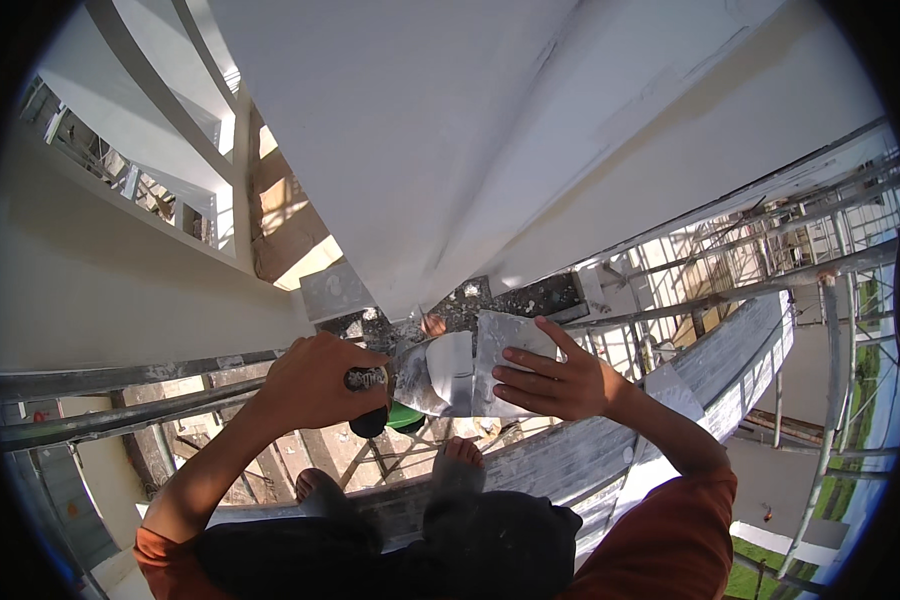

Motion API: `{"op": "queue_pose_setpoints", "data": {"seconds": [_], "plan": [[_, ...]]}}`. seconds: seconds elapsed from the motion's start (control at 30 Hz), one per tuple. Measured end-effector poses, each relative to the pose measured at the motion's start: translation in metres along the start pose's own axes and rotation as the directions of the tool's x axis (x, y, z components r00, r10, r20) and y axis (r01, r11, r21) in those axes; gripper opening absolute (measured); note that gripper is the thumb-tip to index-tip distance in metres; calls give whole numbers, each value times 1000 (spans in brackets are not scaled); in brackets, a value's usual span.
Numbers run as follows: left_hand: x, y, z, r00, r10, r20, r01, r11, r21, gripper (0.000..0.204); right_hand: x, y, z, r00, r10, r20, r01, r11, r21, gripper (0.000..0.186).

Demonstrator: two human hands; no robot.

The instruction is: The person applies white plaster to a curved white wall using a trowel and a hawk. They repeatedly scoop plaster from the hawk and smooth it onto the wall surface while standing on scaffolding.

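Observation:
My left hand [315,385] is closed on the black handle [368,408] of a wide metal putty knife [415,385], whose blade reaches rightward and carries white paste [448,365]. My right hand [560,378] holds a grey, smeared square plate [500,330] beside the paste, fingers spread across its face and thumb hidden. The plate and blade are very close; whether they touch I cannot tell. Below the knife, partly hidden, is a green round container [405,420]. My bare feet [458,460] show beneath.
A large white angled wall [440,120] rises in front, with another [120,280] at left. Scaffold pipes [720,295] run along both sides. A grey curved plank [730,370] extends to the right. Gaps show a lower floor and green ground [755,575] far below.

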State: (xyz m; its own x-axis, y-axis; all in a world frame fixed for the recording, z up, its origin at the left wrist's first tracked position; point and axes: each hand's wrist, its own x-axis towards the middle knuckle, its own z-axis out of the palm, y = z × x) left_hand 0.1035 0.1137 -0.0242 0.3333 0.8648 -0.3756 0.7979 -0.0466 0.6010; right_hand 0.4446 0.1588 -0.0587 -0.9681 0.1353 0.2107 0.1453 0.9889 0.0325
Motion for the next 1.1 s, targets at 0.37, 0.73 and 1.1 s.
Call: {"op": "queue_pose_setpoints", "data": {"seconds": [0.37,0.73,1.1], "plan": [[3,8,2,995,-57,85,67,992,-110,38,22,96,-72,933,-59,-355,-251,600,-760,32],[4,-7,11,997,30,76,-18,988,-153,39,-15,160,-50,934,-152,-323,-209,501,-840,28],[7,6,-1,996,-11,85,14,999,-41,34,-19,-4,18,943,100,-316,-131,988,-78,36]]}}
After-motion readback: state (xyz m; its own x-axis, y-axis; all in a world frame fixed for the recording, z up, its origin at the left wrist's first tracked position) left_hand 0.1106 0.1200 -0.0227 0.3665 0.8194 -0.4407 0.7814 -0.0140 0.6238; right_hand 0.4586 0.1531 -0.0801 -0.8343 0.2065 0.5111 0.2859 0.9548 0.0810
